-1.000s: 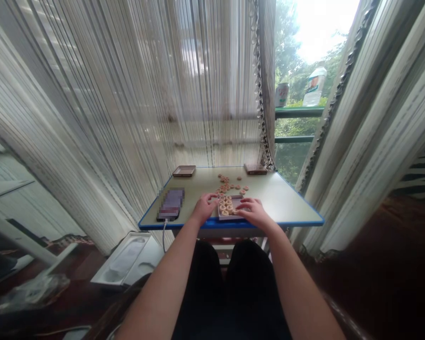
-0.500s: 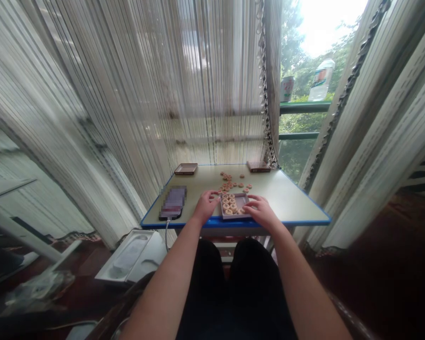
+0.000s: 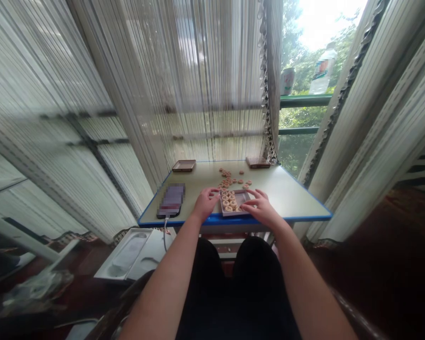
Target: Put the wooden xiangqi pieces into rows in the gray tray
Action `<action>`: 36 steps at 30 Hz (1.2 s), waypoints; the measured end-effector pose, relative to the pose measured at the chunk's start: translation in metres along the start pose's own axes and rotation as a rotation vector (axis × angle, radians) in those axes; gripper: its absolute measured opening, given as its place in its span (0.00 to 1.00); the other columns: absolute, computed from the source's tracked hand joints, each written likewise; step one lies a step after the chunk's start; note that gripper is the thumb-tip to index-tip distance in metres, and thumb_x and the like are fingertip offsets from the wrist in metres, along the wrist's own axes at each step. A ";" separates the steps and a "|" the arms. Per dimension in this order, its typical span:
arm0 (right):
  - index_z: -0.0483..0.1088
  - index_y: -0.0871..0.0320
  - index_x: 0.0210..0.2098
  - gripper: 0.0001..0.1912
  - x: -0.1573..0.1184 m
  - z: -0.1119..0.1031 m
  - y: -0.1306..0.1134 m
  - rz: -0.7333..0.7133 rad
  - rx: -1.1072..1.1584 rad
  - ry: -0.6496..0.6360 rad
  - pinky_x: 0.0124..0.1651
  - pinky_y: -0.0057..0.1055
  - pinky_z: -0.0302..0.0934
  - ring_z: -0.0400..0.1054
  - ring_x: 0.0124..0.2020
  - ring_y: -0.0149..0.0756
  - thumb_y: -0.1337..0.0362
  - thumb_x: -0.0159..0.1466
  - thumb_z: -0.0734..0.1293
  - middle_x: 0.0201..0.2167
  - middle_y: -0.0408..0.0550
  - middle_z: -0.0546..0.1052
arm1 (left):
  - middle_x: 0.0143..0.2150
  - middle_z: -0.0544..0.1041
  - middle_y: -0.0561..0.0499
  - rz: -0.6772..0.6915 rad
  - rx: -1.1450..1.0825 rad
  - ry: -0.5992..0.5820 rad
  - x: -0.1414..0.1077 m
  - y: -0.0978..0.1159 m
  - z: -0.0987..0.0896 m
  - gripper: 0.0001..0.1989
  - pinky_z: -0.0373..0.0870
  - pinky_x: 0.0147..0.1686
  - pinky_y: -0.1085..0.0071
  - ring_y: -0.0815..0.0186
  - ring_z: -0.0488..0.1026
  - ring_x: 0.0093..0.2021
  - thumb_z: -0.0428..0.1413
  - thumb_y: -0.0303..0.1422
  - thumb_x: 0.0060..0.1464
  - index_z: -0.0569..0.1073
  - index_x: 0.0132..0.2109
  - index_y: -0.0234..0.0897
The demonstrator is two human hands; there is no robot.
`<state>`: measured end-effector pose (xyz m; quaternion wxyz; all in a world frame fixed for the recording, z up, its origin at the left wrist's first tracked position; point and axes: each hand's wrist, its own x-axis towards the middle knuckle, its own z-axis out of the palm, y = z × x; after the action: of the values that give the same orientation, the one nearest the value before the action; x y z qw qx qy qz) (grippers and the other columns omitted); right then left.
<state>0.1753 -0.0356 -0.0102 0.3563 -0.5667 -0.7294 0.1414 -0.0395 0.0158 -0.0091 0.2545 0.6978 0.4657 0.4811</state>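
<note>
With left hand (image 3: 206,203) and right hand (image 3: 264,208) half open, holds unclear, discs (image 3: 225,203) are best seated flat inside the box (image 3: 233,215).

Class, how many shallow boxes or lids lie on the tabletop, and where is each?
3: the near box, between the left hand and right hand; the far-left box, beyond the phone; the far-right box, by the curtain.

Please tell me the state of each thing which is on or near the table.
Front box: open, part filled
Loose round pieces: scattered
Phone: lying flat, cable attached
Far-left tray: open
White box: open
Curtains: parted at right
Left hand: open, fingers bent
Right hand: open, fingers spread
</note>
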 end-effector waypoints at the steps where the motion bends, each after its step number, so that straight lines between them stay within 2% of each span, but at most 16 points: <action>1: 0.78 0.53 0.31 0.13 0.000 0.000 0.001 -0.001 0.001 0.007 0.60 0.48 0.41 0.43 0.62 0.48 0.55 0.56 0.63 0.56 0.48 0.65 | 0.44 0.72 0.45 0.000 -0.005 0.000 0.000 0.000 0.000 0.11 0.69 0.38 0.70 0.66 0.69 0.39 0.54 0.32 0.48 0.72 0.40 0.34; 6: 0.78 0.54 0.28 0.14 0.001 0.000 0.007 -0.010 0.014 0.017 0.61 0.44 0.43 0.47 0.60 0.46 0.56 0.57 0.62 0.51 0.49 0.70 | 0.43 0.73 0.45 -0.009 -0.002 -0.008 -0.001 0.001 -0.001 0.12 0.69 0.38 0.70 0.66 0.70 0.39 0.54 0.33 0.48 0.72 0.41 0.34; 16: 0.78 0.52 0.29 0.13 -0.003 -0.001 0.001 -0.035 0.051 -0.022 0.60 0.49 0.41 0.40 0.62 0.48 0.54 0.56 0.63 0.57 0.45 0.63 | 0.42 0.73 0.45 -0.025 -0.017 -0.020 -0.001 0.003 -0.001 0.12 0.69 0.38 0.70 0.66 0.70 0.39 0.54 0.33 0.49 0.72 0.41 0.33; 32: 0.78 0.51 0.32 0.14 -0.003 -0.001 -0.003 -0.094 0.020 -0.108 0.61 0.49 0.41 0.39 0.63 0.48 0.54 0.58 0.63 0.58 0.45 0.62 | 0.42 0.73 0.45 -0.030 -0.006 -0.020 -0.001 0.003 -0.001 0.10 0.69 0.37 0.70 0.66 0.70 0.38 0.54 0.33 0.48 0.73 0.38 0.33; 36: 0.77 0.52 0.33 0.15 -0.002 0.000 -0.002 -0.094 0.020 -0.096 0.61 0.48 0.41 0.40 0.63 0.48 0.53 0.58 0.63 0.57 0.46 0.63 | 0.42 0.73 0.46 -0.021 -0.004 -0.029 0.000 0.002 -0.001 0.09 0.69 0.37 0.70 0.67 0.70 0.37 0.54 0.32 0.48 0.72 0.38 0.33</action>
<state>0.1745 -0.0386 -0.0096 0.3327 -0.5208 -0.7699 0.1590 -0.0399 0.0144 -0.0069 0.2673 0.6993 0.4683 0.4692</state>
